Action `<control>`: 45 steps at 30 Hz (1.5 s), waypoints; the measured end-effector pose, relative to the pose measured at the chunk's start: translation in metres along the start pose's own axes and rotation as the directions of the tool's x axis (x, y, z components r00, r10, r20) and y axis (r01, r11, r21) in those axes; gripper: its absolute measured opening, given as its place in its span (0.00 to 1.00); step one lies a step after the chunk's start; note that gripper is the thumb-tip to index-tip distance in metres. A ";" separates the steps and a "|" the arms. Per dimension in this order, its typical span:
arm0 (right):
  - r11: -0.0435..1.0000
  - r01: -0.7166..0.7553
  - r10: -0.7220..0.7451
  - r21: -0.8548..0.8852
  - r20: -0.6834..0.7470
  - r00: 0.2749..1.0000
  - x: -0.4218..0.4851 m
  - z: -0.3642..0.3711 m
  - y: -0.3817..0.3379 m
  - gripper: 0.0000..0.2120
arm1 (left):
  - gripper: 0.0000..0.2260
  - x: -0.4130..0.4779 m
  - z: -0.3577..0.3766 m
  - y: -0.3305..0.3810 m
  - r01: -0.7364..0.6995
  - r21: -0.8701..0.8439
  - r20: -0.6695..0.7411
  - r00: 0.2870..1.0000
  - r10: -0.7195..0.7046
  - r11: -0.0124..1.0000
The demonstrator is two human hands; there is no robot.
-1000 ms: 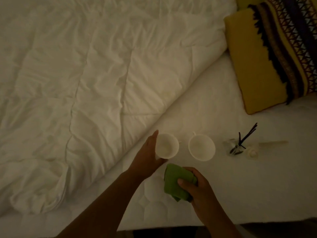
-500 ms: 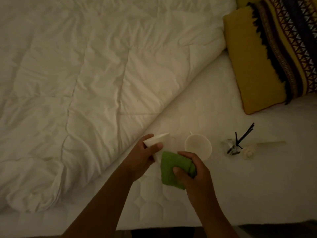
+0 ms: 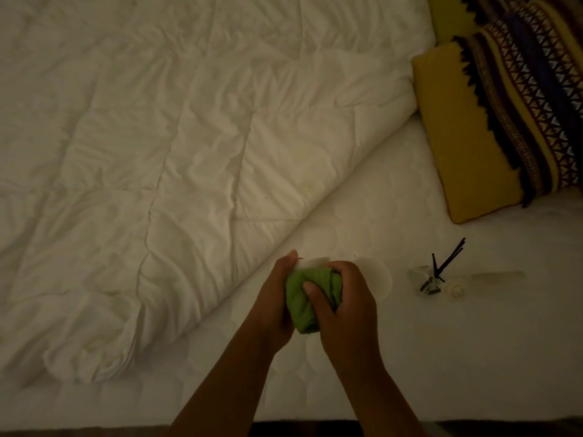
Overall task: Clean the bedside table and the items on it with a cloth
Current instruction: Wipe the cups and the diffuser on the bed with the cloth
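Gripping white cup (image 3: 310, 264) – left hand (image 3: 277, 298); right hand (image 3: 347, 298) clamps green cloth (image 3: 307, 302).

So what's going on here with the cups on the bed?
A person is wiping a white cup with a green cloth. The left hand holds the cup, mostly hidden, while the right hand presses the bunched cloth against it. A second white cup sits on the white mattress just behind the right hand. Further right lies a small glass reed diffuser with dark sticks. A rumpled white duvet covers the left side, and a yellow patterned pillow lies at the upper right.
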State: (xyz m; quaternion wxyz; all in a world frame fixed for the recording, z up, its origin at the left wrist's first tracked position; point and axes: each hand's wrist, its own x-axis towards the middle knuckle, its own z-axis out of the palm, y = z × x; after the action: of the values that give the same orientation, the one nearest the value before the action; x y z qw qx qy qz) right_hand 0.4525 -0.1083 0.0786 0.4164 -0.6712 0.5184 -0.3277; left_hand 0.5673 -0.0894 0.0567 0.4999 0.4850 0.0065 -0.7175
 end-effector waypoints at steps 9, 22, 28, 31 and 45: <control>0.999 -0.016 0.008 -0.046 -0.188 0.982 0.002 -0.007 0.009 0.10 | 0.28 -0.010 0.004 -0.026 -0.001 -0.169 0.034 0.999 0.006 0.986; 0.980 -0.196 0.196 0.027 -0.273 0.942 0.007 -0.010 0.008 0.07 | 0.25 -0.015 -0.002 -0.019 -0.131 -0.217 -0.024 0.991 0.129 0.967; 0.994 -0.083 0.076 -0.064 -0.113 0.991 -0.015 0.006 -0.008 0.11 | 0.31 -0.018 0.005 -0.010 -0.102 -0.040 0.005 0.995 0.102 0.994; 0.990 -0.065 0.056 -0.129 -0.066 0.996 -0.019 0.001 -0.007 0.16 | 0.28 -0.016 0.002 -0.013 -0.077 -0.013 -0.019 0.997 0.076 0.997; 0.987 -0.159 0.161 0.032 -0.063 0.985 -0.018 -0.010 -0.007 0.22 | 0.21 -0.015 0.007 -0.010 -0.157 0.071 -0.036 0.986 0.160 0.985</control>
State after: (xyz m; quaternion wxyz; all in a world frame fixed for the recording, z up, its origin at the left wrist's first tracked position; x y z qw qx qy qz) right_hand 0.4426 -0.0926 0.0886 0.4331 -0.6106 0.5795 -0.3220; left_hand 0.5557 -0.0771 0.0657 0.5386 0.5156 -0.0461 -0.6648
